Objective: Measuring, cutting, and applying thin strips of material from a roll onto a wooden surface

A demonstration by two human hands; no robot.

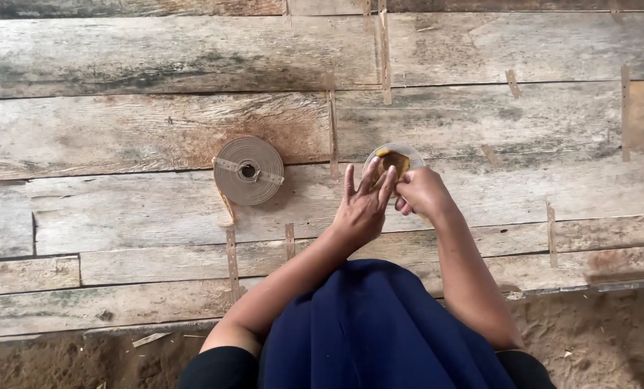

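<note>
A small round clear container [394, 160] with a yellowish-brown paste inside sits on the worn wooden planks [156, 122]. My left hand [363, 209] rests just in front of it with fingers spread, two fingertips reaching into the container. My right hand [421, 193] is beside the container's near right edge, fingers curled together; whether it pinches anything is hidden. A flat coil of tan strip [248, 171] lies to the left, its loose end trailing toward me along the boards.
Thin tan strips [232, 263] are stuck along several joints between the planks. The planks end at a near edge, with sandy ground [595, 324] below. My dark blue skirt [372, 331] fills the bottom centre.
</note>
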